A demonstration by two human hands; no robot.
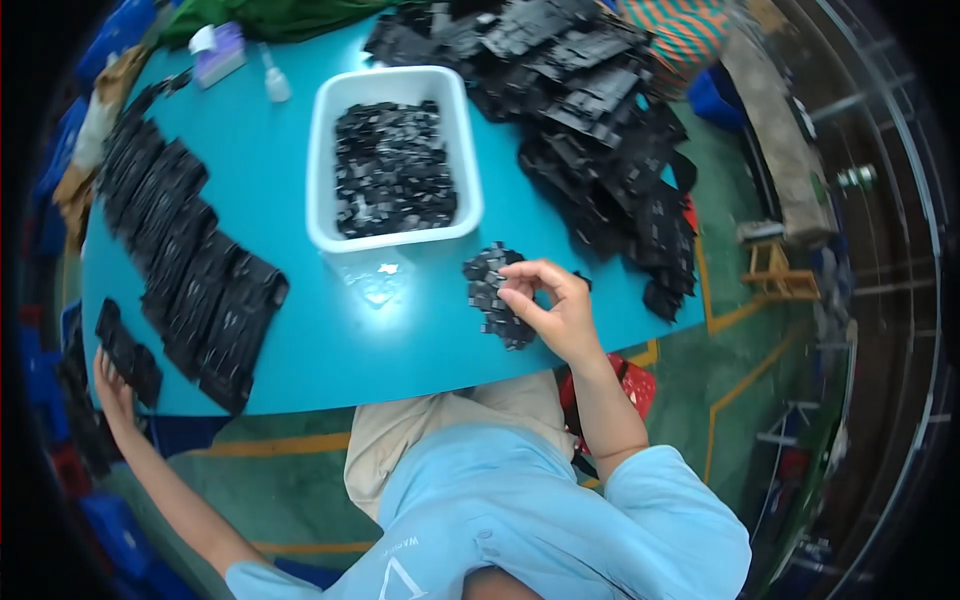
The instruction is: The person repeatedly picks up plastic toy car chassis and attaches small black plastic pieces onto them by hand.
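At the table's left edge my left hand (115,388) has its fingers closed on the side of a black plastic panel (132,358), a moulded piece lying beside a long overlapping row of similar black panels (205,280). My right hand (558,308) is bent in a pinch over a small heap of black plastic clips (484,290) on the table. Its thumb and forefinger tips touch the heap's right side. Whether a clip sits between them is too small to make out. Beyond the heap stands a white plastic bin (325,240) holding many more such clips.
A large, untidy pile of black panels (600,110) covers the right and far right of the blue table (330,370). Toward the far left are a purple-and-white box (220,58) and a small white bottle (275,85). Green cloth (270,18) lies along the far edge.
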